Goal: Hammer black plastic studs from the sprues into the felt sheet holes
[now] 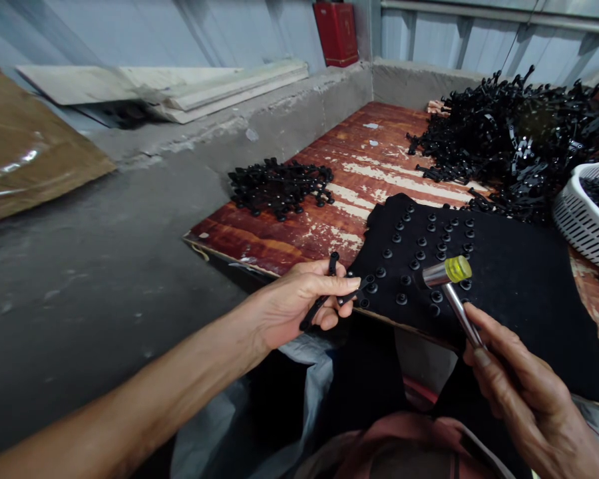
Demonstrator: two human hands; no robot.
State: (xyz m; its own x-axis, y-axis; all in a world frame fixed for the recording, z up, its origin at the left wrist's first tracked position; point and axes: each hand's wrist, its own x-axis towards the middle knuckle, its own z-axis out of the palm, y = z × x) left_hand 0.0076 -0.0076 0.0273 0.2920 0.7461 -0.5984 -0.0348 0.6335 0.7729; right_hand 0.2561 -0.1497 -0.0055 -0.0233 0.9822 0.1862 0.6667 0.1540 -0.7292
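My left hand point(319, 293) is closed on several slim black plastic pieces point(313, 313) with round ends, held at the near edge of a black cloth point(519, 279). Rows of small round black parts point(420, 255) stand on that cloth. In my right hand point(524, 386) is a small mallet point(448, 273), gripped by its metal handle. Its head has a clear yellow face on one side and is over the cloth, among the round parts. The lower part of the handle is hidden in my fingers.
A small heap of black pieces point(279, 187) lies on the worn red-brown tabletop point(299, 233). A much larger pile point(514, 140) fills the back right, beside a white basket point(586, 213). Grey concrete ledge point(259, 126), boards point(229, 90) and a red box point(337, 33) stand behind.
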